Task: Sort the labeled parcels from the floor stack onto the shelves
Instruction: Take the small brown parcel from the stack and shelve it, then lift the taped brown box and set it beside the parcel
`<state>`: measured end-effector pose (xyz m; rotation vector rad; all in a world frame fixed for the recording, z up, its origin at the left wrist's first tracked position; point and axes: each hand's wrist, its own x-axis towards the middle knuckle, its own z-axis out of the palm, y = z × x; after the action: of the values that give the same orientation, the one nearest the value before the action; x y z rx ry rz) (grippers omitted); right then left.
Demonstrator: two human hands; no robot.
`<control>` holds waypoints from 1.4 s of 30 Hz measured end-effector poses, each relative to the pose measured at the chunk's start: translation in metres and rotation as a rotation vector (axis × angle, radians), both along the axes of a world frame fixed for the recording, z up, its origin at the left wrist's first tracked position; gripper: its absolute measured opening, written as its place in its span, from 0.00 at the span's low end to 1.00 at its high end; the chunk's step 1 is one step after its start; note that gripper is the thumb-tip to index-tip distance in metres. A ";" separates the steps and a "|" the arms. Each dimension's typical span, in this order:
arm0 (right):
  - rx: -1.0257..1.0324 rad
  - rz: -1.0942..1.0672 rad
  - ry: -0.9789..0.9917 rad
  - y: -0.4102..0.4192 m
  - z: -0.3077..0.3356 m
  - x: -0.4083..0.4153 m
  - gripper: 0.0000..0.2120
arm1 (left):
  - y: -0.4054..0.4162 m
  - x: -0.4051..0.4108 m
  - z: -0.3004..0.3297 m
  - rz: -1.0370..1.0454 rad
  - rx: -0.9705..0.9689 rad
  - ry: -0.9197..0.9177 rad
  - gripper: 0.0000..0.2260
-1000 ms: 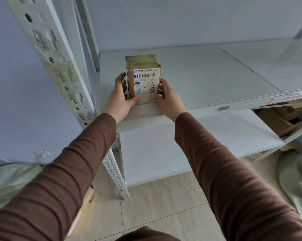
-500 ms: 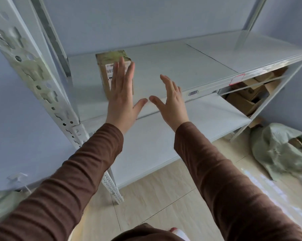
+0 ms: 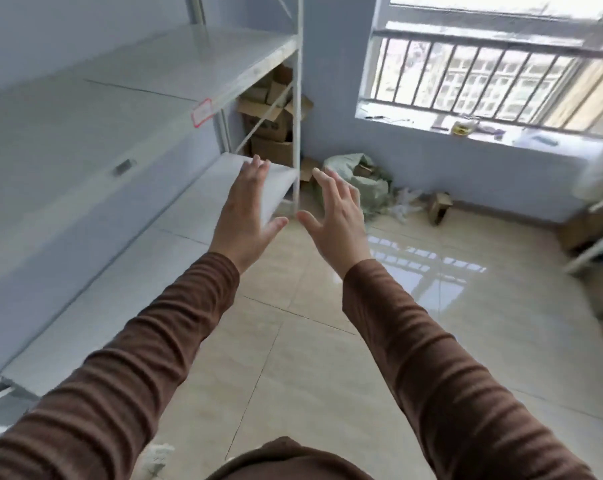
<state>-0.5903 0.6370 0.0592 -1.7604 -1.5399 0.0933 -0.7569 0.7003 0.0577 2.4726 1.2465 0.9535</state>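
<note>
My left hand (image 3: 246, 216) and my right hand (image 3: 338, 216) are both held out in front of me, fingers spread, holding nothing. They hover over the floor beside the right end of the white metal shelves (image 3: 127, 109). The upper shelf board and the lower shelf board (image 3: 189, 209) show no parcels in this view. The small labeled parcel I set on the shelf is out of view. A green sack (image 3: 359, 181) with cardboard boxes inside lies on the floor by the shelf's end post.
Open cardboard boxes (image 3: 276, 119) are piled in the corner behind the shelf. A small box (image 3: 438, 206) lies on the tiled floor (image 3: 362, 341) under the barred window (image 3: 494, 67). Another rack and boxes (image 3: 598, 258) stand at the right edge.
Both hands let go of the small parcel on the upper shelf and drew back open. My view has swung right, away from the parcel, towards the window and the sack.
</note>
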 end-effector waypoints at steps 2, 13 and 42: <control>-0.005 -0.105 -0.011 -0.041 -0.004 0.053 0.34 | -0.023 0.060 -0.003 -0.115 -0.010 0.011 0.42; -0.198 -0.691 -0.082 -0.342 -0.022 0.300 0.33 | -0.247 0.377 -0.021 -0.661 -0.067 0.079 0.41; -0.436 -1.578 0.063 -0.763 -0.041 0.444 0.31 | -0.655 0.682 -0.041 -1.523 -0.055 0.384 0.40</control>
<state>-0.1459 -0.1259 0.0185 -2.7609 0.2596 -0.3173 -0.0748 0.0452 0.0166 2.5581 -0.6822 0.0019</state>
